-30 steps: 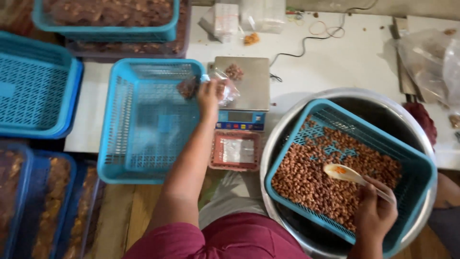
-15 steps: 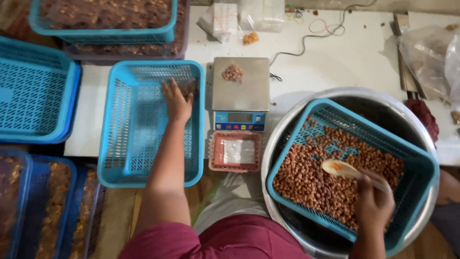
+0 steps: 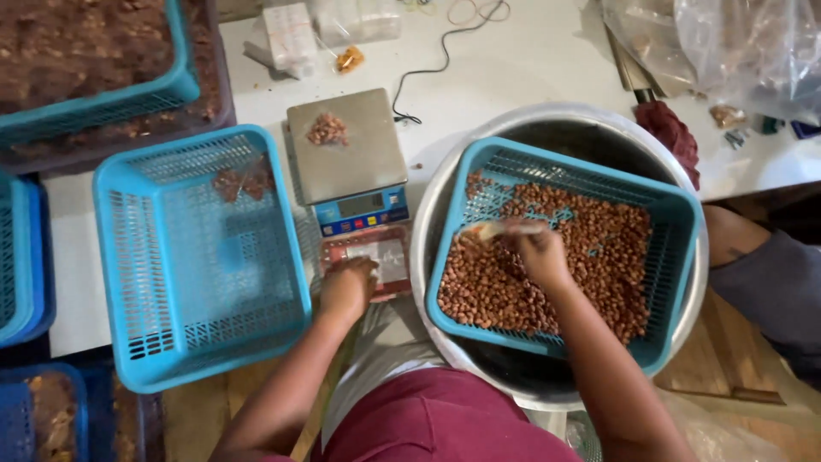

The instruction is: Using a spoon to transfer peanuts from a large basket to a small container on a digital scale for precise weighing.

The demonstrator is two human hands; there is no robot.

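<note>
My right hand (image 3: 539, 252) grips a pale plastic spoon (image 3: 487, 229) over brown nuts (image 3: 590, 257) in a blue basket (image 3: 676, 257), which sits inside a large metal bowl (image 3: 547, 124). My left hand (image 3: 346, 287) rests at the near edge of a small red tray (image 3: 376, 252) holding clear bags, just in front of a digital scale (image 3: 346, 145). A small heap of nuts (image 3: 327, 130) lies on the scale's steel plate. A filled bag of nuts (image 3: 244, 181) lies in the far corner of the wide blue basket (image 3: 154, 257) on my left.
Blue baskets of brown goods (image 3: 77, 51) stand at the far left, more blue baskets (image 3: 26, 257) at the left edge. Plastic bags (image 3: 735, 43) lie at the far right on the white table (image 3: 522, 60). Another person's arm (image 3: 770, 274) shows at right.
My left hand dropped the filled bag into the wide blue basket and pulled back to the small red tray. My right hand moved the spoon up and left across the nuts. The view shifted right.
</note>
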